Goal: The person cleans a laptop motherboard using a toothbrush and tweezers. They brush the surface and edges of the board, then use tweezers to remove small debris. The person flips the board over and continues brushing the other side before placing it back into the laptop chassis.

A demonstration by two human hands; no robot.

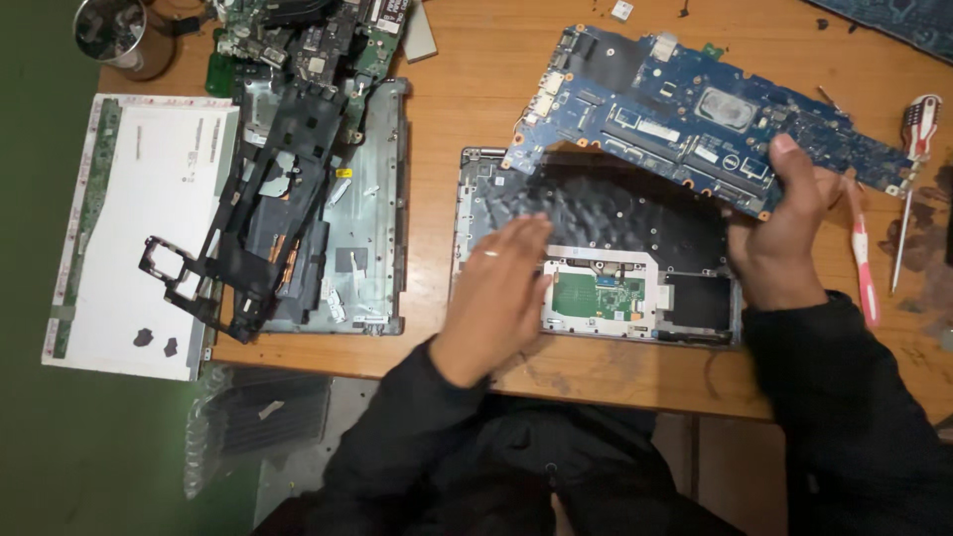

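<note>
Wooden table (pixel 476 89): right hand (pixel 784 233) grips a blue motherboard (pixel 685 114) lifted above the laptop base (pixel 596 248) near the front edge; left hand (pixel 496 293), fingers spread flat, seemingly presses the base.

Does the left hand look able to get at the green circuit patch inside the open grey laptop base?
Probably yes: the left hand lies flat beside the green circuit patch in the grey laptop base, nothing between; the blue motherboard is lifted away.

A laptop base (pixel 596 248) lay on the table (pixel 467 129), the circuit board (pixel 695 109) tilted above its far edge. Left of it sat another chassis (pixel 367 228), then a screen panel (pixel 139 228); 2 screwdrivers (pixel 908 189) lay right.
</note>
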